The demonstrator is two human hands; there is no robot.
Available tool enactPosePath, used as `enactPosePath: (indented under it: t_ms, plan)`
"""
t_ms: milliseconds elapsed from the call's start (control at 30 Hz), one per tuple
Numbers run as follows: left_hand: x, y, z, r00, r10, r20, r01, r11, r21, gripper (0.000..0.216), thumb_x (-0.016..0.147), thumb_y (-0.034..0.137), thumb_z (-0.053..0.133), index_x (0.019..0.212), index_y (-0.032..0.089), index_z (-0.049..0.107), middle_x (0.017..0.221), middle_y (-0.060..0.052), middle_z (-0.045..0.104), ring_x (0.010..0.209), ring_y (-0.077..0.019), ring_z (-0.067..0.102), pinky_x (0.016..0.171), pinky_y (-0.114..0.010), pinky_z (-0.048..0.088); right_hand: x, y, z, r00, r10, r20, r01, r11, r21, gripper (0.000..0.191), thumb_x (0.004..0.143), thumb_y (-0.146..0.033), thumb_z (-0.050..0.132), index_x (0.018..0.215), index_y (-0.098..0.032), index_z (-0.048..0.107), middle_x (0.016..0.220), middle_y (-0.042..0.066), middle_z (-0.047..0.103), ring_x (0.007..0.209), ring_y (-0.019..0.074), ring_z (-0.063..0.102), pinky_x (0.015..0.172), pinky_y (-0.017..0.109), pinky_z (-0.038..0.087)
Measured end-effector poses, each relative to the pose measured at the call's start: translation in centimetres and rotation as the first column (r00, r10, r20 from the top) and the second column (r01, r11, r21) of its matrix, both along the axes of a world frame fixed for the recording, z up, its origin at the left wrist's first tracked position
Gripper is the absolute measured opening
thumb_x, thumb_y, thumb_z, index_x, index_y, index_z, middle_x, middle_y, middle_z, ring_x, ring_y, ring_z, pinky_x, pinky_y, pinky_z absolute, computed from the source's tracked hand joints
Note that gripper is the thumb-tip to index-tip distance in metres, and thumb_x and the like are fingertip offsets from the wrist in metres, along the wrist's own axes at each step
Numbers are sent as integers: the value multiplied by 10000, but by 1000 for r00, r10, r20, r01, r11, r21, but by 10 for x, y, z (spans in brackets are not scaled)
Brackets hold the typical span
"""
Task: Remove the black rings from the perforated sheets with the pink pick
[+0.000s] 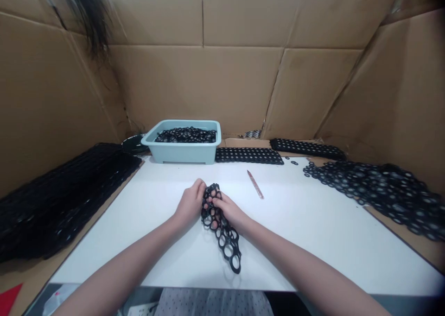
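Observation:
A black mesh of linked rings [227, 249] is bunched between my two hands above the white tabletop, its lower end hanging toward me. My left hand [190, 202] is closed on the mesh's upper left edge, with the fingertips partly hidden behind it. From the right, my right hand [231, 211] grips the same mesh, thumb on top and fingers showing through the rings. Beyond my hands, a reddish pencil-like stick [255, 184] lies on the white table [146, 241].
A light blue basin [184, 153] at the back holds black ring pieces. Beside it lie flat black ring panels [248, 155]. Loose black rings [382, 190] are heaped at right. A dark bundle [69, 190] lies along the left. Cardboard walls [243, 84] enclose the table.

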State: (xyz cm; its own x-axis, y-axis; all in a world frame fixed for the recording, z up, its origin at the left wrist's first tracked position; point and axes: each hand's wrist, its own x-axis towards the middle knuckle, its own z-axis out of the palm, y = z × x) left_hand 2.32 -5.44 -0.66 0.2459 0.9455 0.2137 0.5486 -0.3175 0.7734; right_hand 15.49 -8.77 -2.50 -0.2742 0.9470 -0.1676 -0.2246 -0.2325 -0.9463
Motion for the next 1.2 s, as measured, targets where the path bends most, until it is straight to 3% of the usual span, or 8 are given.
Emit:
enactPosePath:
  t_ms: [300, 500, 733, 833, 933, 1033, 1100, 1200]
  plan:
    - [10, -5, -6, 933, -184, 310, 235, 963, -136, 265, 809, 444, 372, 743, 195, 435, 573, 51, 512, 460, -99, 457, 500, -222, 353, 0, 1, 1, 992, -37, -123, 27, 996, -85, 177, 720, -353, 468, 684, -182, 436, 590, -16, 537, 398, 95, 463, 343, 220, 380]
    - [1, 10, -3, 934, -53, 353, 84, 994, -74, 279, 784, 403, 426, 624, 175, 418, 536, 50, 416, 496, -86, 398, 479, -201, 322, 2, 2, 3, 997, -3, -74, 8, 998, 64, 276, 663, -387, 620, 709, -169, 457, 559, -44, 500, 393, 78, 469, 383, 213, 403]
    - [0, 19, 6, 830, 63, 555, 179, 911, -371, 296, 743, 453, 478, 647, 197, 364, 428, 110, 217, 324, -39, 189, 329, -161, 133, 0, 4, 8, 997, -15, -70, 17, 999, 34, 231, 694, -353, 592, 791, -169, 493, 603, -22, 556, 388, 63, 449, 322, 174, 361]
    - [-16, 32, 15, 801, 200, 564, 111, 877, -468, 259, 745, 389, 486, 632, 190, 365, 413, 121, 193, 314, -31, 149, 322, -161, 120, 6, 5, 7, 995, -65, -77, 65, 998, -3, 196, 683, -303, 588, 763, -167, 472, 609, -7, 579, 387, 64, 447, 309, 163, 341]
    - [-34, 45, 24, 787, 273, 553, -23, 909, -416, 245, 785, 342, 405, 606, 198, 319, 412, 129, 122, 313, -34, 104, 327, -164, 101, 13, 9, 4, 979, -179, -94, 177, 984, -31, 187, 680, -285, 580, 724, -172, 437, 603, -7, 585, 372, 57, 441, 310, 156, 333]
    - [-32, 39, 24, 808, 265, 526, -90, 938, -334, 209, 785, 332, 412, 639, 183, 393, 410, 106, 225, 320, -42, 190, 345, -165, 139, 15, 14, 2, 974, -204, -100, 205, 979, 1, 230, 684, -321, 587, 715, -178, 409, 643, -2, 604, 362, 57, 451, 314, 160, 334]
    - [-17, 23, 17, 854, 172, 491, -47, 965, -257, 168, 740, 325, 511, 675, 173, 481, 484, 61, 413, 407, -56, 352, 407, -171, 249, 14, 14, 2, 980, -177, -89, 181, 982, 44, 255, 682, -344, 596, 725, -179, 406, 673, 4, 615, 360, 59, 456, 324, 172, 352]
    - [4, -1, 7, 973, -105, 206, 113, 993, -30, 185, 800, 342, 431, 756, 201, 541, 605, 33, 536, 565, -101, 475, 546, -210, 334, 10, 10, 5, 983, -175, -54, 180, 979, 94, 273, 680, -363, 601, 747, -176, 413, 661, -3, 604, 381, 74, 477, 359, 198, 388]
